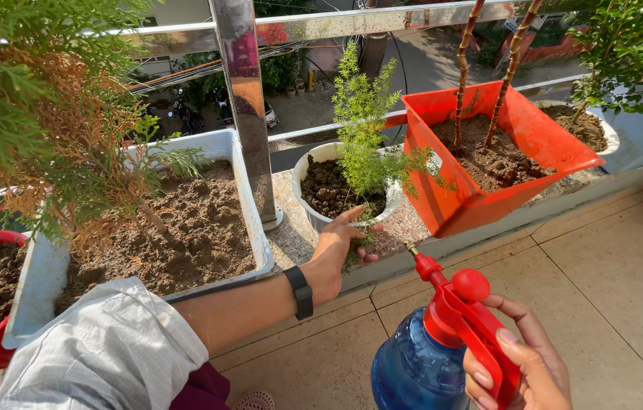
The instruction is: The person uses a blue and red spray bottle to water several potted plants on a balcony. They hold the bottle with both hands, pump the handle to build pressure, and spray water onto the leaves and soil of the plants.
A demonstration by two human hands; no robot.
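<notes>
My left hand (338, 249) rests on the front rim of a small round white pot (308, 162) on the balcony ledge, its fingers touching low fronds of the feathery green plant (363, 125) in the pot. A black band sits on that wrist. My right hand (520, 363) grips the red trigger of a blue spray bottle (414, 368) at the bottom right. The bottle's red nozzle (422, 262) points up and left toward the white pot, a short way from it.
A pale blue rectangular planter (253, 220) with soil and a browning conifer stands left. An orange square planter (481, 201) with two bare stems sits tilted on the right. A steel railing post (245, 99) rises between them. A tiled floor (602, 273) lies below the ledge.
</notes>
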